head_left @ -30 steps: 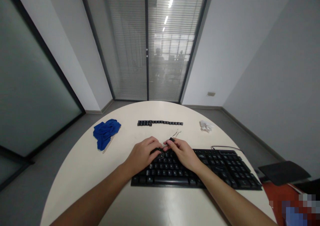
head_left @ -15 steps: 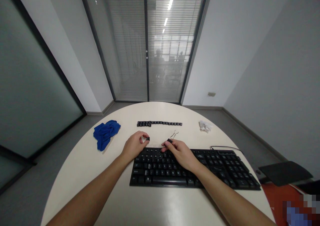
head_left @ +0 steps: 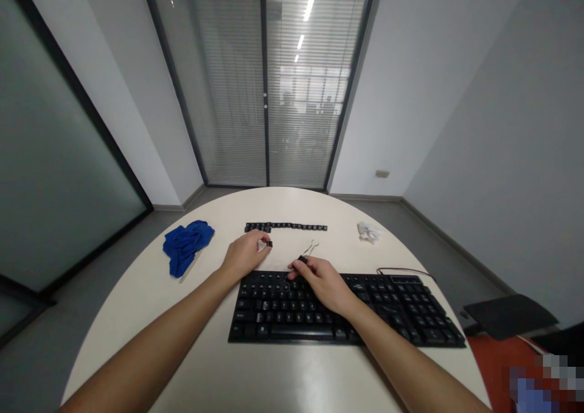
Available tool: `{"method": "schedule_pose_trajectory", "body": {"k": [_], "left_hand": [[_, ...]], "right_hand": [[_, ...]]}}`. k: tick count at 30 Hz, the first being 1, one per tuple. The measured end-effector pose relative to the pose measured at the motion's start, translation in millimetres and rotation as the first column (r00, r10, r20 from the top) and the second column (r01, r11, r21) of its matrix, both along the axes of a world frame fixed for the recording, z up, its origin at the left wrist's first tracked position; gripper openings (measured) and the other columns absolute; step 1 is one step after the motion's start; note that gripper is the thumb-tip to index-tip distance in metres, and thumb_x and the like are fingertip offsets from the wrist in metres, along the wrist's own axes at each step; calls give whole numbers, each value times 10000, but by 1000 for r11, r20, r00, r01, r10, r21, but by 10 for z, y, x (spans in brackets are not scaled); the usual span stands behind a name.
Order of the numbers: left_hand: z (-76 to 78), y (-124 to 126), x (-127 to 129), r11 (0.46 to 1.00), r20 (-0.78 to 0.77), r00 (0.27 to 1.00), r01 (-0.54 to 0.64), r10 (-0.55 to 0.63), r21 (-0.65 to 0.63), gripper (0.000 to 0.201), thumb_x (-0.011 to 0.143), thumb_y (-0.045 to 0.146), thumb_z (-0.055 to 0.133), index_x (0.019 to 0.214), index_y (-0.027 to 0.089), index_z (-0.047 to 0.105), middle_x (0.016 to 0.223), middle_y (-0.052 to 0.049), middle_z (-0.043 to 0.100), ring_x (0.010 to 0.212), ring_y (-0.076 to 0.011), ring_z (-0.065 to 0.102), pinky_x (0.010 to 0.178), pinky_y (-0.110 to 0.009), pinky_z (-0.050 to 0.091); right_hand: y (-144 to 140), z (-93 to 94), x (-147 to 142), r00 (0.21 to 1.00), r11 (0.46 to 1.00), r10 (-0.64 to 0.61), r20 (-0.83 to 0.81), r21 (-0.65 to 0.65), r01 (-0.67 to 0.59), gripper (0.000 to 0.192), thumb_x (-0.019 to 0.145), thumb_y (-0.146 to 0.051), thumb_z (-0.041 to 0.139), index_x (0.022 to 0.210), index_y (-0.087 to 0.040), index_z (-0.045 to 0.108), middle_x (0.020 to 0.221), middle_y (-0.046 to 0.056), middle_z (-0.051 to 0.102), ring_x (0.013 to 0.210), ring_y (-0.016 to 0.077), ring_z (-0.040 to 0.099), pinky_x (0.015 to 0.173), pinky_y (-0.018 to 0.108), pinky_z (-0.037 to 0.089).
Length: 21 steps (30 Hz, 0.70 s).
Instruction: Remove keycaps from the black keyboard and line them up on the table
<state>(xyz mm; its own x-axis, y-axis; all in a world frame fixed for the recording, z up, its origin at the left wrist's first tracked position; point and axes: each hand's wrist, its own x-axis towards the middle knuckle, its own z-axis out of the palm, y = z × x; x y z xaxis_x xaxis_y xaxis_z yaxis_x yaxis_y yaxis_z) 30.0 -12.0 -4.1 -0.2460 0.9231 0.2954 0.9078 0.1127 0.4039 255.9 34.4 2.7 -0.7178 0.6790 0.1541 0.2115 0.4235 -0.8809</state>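
My left hand [head_left: 246, 252] pinches a small black keycap [head_left: 269, 244] between thumb and fingertips, just short of the lined-up keycaps [head_left: 292, 225]. Those keycaps form one long row with a short second row at its left end. In my right hand [head_left: 323, 282] is a keycap puller with a dark handle [head_left: 303, 259] and thin wire prongs [head_left: 311, 247] pointing away from me. The right hand hovers over the upper part of the black keyboard [head_left: 305, 331]. Along the keyboard's top left, several key positions show without caps.
A crumpled blue cloth [head_left: 187, 242] lies at the left, with a thin pale stick [head_left: 189, 268] beside it. White crumpled tissue [head_left: 368, 232] sits at the right. The keyboard cable [head_left: 406, 270] curves over the table's right edge, near a dark chair part [head_left: 511, 315].
My left hand has moved slightly away from me with the keycap, closer to the lined-up keycaps. The right hand keeps its hold on the puller. The whole view has shifted a little.
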Motion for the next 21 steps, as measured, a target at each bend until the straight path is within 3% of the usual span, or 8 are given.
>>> {"method": "schedule_pose_trajectory", "body": {"k": [6, 21], "left_hand": [[33, 240, 12, 997, -148, 987, 70, -65, 33, 153, 847, 245, 584, 981, 259, 656, 1051, -19, 684, 937, -220, 622, 762, -305, 464], [-22, 616, -38, 989, -295, 946, 149, -137, 18, 150, 859, 185, 581, 953, 235, 686, 1003, -67, 680, 1051, -257, 519, 907, -369, 442]], "right_hand": [[2, -18, 2, 1000, 1000, 4, 10, 22, -4, 439, 979, -476, 441, 845, -196, 751, 898, 34, 742, 879, 201, 654, 869, 298, 436], [1, -10, 14, 1000, 1000, 19, -19, 11, -18, 422, 983, -462, 445, 885, -199, 761, 905, 32, 741, 890, 195, 658, 855, 286, 443]]}}
